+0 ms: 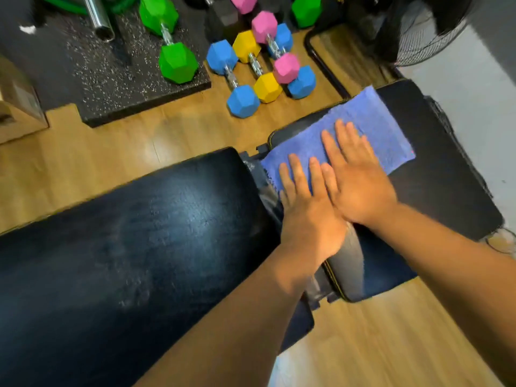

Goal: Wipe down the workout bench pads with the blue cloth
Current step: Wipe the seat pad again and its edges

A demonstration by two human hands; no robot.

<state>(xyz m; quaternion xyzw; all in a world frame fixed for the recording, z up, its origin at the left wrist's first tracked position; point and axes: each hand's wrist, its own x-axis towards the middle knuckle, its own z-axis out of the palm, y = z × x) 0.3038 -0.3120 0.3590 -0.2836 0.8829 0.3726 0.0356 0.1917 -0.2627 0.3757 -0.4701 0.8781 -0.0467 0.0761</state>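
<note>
Lying across the left of the view, the long black pad [134, 247] is seen bare and shiny. At its three o'clock, past the hinge gap, the blue cloth [360, 127] is spread flat on the smaller pad [435, 174]. The left hand [310, 216] and right hand [354, 180] are pressed on the cloth, fingers [296, 169] stretched flat, nothing gripped. Coloured dumbbells [251, 71] are seen on the floor [156, 132] at twelve o'clock.

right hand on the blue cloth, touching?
Touching. Head view: right hand lies flat, fingers spread, on the blue cloth, no gap visible.
</note>
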